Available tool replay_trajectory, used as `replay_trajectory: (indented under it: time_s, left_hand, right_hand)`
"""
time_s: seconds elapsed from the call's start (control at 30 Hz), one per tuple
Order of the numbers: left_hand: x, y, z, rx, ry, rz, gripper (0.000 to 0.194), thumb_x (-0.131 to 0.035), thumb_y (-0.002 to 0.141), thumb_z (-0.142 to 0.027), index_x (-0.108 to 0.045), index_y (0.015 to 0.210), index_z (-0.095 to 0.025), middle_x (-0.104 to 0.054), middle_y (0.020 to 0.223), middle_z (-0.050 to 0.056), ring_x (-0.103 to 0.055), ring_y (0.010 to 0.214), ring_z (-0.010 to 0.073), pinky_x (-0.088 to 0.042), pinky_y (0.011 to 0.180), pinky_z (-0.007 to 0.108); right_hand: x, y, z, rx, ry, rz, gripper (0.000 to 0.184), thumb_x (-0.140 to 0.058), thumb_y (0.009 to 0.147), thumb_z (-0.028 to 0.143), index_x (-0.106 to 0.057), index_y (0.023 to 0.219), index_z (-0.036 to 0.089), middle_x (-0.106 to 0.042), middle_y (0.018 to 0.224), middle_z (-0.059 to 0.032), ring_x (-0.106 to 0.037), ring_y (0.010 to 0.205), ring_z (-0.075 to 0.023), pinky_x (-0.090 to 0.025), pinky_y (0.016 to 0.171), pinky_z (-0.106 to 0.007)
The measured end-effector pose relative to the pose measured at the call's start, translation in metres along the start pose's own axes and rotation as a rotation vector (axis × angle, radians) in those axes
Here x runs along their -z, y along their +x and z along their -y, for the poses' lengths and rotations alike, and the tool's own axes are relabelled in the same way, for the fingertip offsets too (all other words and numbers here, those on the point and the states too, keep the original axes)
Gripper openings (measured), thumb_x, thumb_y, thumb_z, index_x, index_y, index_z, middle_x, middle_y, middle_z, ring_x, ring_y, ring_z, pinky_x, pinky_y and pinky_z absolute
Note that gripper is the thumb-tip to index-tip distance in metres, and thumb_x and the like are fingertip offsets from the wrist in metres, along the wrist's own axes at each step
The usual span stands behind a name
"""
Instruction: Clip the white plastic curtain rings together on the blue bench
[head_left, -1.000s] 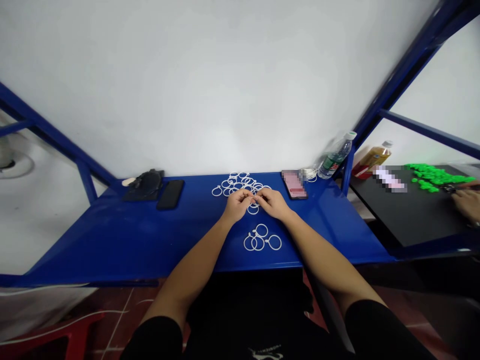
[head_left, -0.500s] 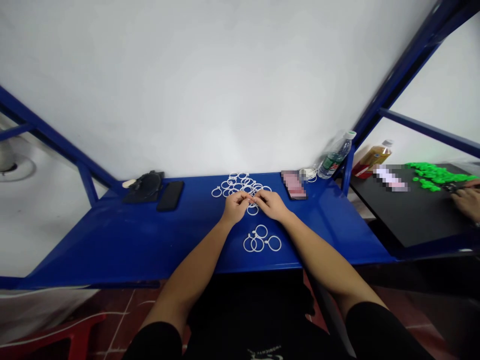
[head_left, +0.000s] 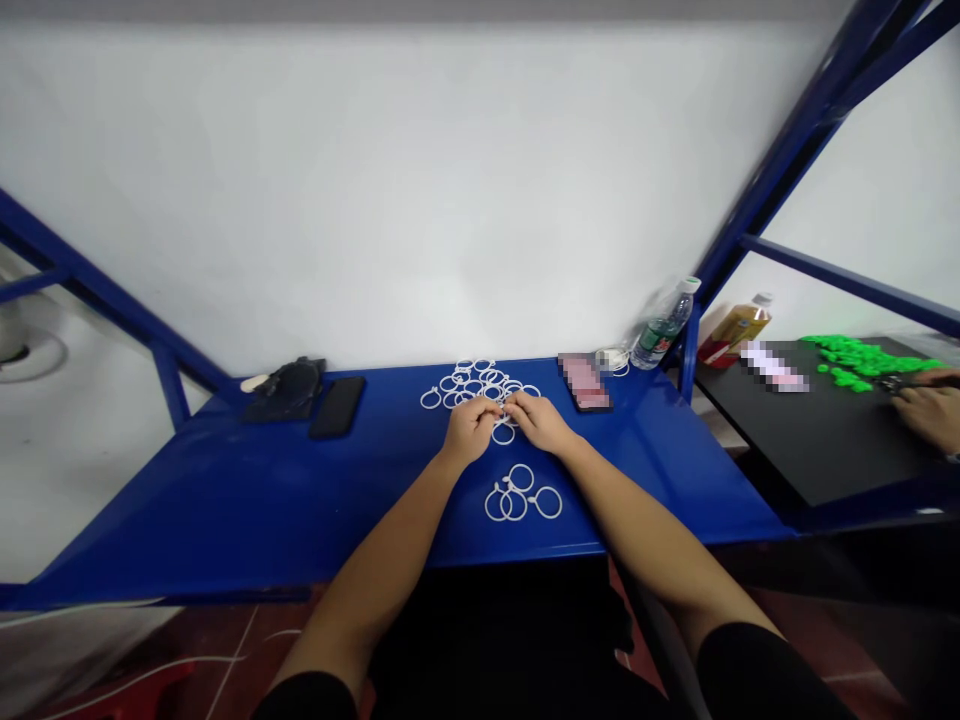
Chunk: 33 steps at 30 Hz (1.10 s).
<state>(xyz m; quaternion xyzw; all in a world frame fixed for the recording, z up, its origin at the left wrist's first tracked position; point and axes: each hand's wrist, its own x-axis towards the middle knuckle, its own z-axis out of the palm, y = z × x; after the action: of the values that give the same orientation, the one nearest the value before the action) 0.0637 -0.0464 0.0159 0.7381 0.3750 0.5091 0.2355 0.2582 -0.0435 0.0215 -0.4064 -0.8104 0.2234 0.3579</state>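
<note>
My left hand (head_left: 472, 428) and my right hand (head_left: 536, 420) meet fingertip to fingertip over the blue table. Both are closed in a pinch on a thin white plastic ring (head_left: 503, 444), whose loop shows just below the fingers. The exact spot they pinch is too small to make out. Right behind my hands lies a loose pile of similar white rings (head_left: 471, 383), each with a small tab. Closer to my body, several more white rings (head_left: 550, 515) lie in a separate group, some overlapping.
On the blue table (head_left: 225, 510) lie a black phone (head_left: 337, 407), a dark flat item (head_left: 294, 390) and a phone with a lit screen (head_left: 585, 382). A water bottle (head_left: 664, 325) leans by the frame. At right, a co-worker's hand (head_left: 930, 410) is beside green pieces (head_left: 855, 358).
The whole view has tilted slightly, so everything sits a little lower in the picture. My fingertips have shifted slightly at the ring; the other rings stay in place.
</note>
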Motion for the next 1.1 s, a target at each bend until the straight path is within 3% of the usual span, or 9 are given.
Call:
replay_trajectory:
  time_s: [0.13,0.23,0.3,0.37,0.5,0.63,0.8,0.87,1.1]
  left_hand:
    - [0.006,0.001,-0.003,-0.087,0.125,-0.028,0.034,-0.055,0.09,-0.013,-0.074,0.117,-0.022,-0.073,0.123,0.008,-0.07,0.097,0.0182,-0.055,0.083,0.031]
    - [0.016,0.005,-0.005,-0.018,0.173,-0.038,0.03,-0.058,0.093,-0.019,-0.073,0.118,-0.021,-0.073,0.117,0.008,-0.063,0.071,0.0127,-0.051,0.069,0.028]
    - [0.023,0.006,-0.008,0.016,0.177,0.067,0.019,-0.062,0.093,-0.025,-0.076,0.106,-0.022,-0.075,0.097,0.004,-0.056,0.06,0.0111,-0.048,0.064,0.027]
    - [0.026,0.006,-0.013,0.044,0.158,0.26,0.015,-0.07,0.09,-0.032,-0.078,0.099,-0.023,-0.074,0.086,0.002,-0.057,0.061,0.0124,-0.047,0.063,0.027]
    - [0.019,0.0,-0.025,0.062,0.151,0.596,0.037,-0.086,0.074,-0.048,-0.079,0.102,-0.025,-0.075,0.089,0.002,-0.067,0.074,0.0193,-0.048,0.066,0.03]
    - [0.003,-0.009,-0.024,0.036,0.207,0.71,0.038,-0.091,0.067,-0.046,-0.079,0.098,-0.027,-0.073,0.087,0.001,-0.069,0.079,0.022,-0.048,0.068,0.031]
    - [0.0,-0.009,-0.016,0.014,0.267,0.688,0.006,-0.079,0.083,-0.031,-0.077,0.086,-0.026,-0.072,0.082,0.001,-0.067,0.078,0.0206,-0.046,0.068,0.03]
    - [0.003,-0.006,-0.016,0.006,0.283,0.634,0.008,-0.072,0.088,-0.026,-0.075,0.081,-0.025,-0.073,0.083,0.002,-0.067,0.079,0.0201,-0.046,0.069,0.03]
    - [0.013,0.005,-0.01,0.068,0.346,0.209,0.014,-0.061,0.096,-0.024,-0.071,0.088,-0.022,-0.07,0.09,0.004,-0.064,0.083,0.0183,-0.047,0.075,0.029]
  right_hand:
    - [0.003,-0.002,-0.006,-0.031,-0.006,-0.145,0.03,-0.048,0.108,0.046,-0.064,0.098,0.023,-0.07,0.073,-0.0007,-0.066,0.067,-0.0175,-0.047,0.067,-0.027]
    - [0.006,-0.002,-0.012,-0.045,-0.096,-0.25,0.03,-0.05,0.106,0.046,-0.068,0.103,0.022,-0.073,0.078,-0.0029,-0.068,0.068,-0.0186,-0.048,0.066,-0.028]
    - [0.009,0.0,-0.016,-0.027,-0.176,-0.241,0.029,-0.05,0.107,0.041,-0.071,0.112,0.022,-0.078,0.094,-0.0066,-0.072,0.078,-0.02,-0.051,0.072,-0.029]
    - [0.01,0.002,-0.021,-0.011,-0.239,-0.161,0.029,-0.052,0.105,0.035,-0.071,0.122,0.022,-0.08,0.106,-0.009,-0.074,0.085,-0.0221,-0.053,0.077,-0.031]
    - [0.014,0.004,-0.026,-0.067,-0.213,-0.125,0.029,-0.054,0.103,0.03,-0.074,0.123,0.022,-0.081,0.104,-0.0077,-0.076,0.086,-0.022,-0.056,0.079,-0.032]
    - [0.014,0.003,-0.022,-0.05,-0.158,-0.16,0.027,-0.054,0.102,0.027,-0.076,0.117,0.022,-0.081,0.107,-0.0067,-0.076,0.092,-0.0214,-0.057,0.082,-0.032]
    - [0.011,0.003,-0.017,-0.04,-0.156,-0.113,0.025,-0.056,0.101,0.028,-0.076,0.113,0.021,-0.081,0.104,-0.007,-0.075,0.087,-0.021,-0.055,0.078,-0.031]
    - [0.01,0.002,-0.015,-0.039,-0.151,-0.106,0.025,-0.056,0.102,0.03,-0.076,0.113,0.021,-0.081,0.102,-0.0072,-0.074,0.085,-0.0209,-0.054,0.077,-0.031]
    - [0.011,-0.001,-0.006,-0.008,-0.129,-0.159,0.03,-0.057,0.102,0.038,-0.074,0.121,0.022,-0.08,0.099,-0.0069,-0.073,0.081,-0.0203,-0.053,0.074,-0.03]
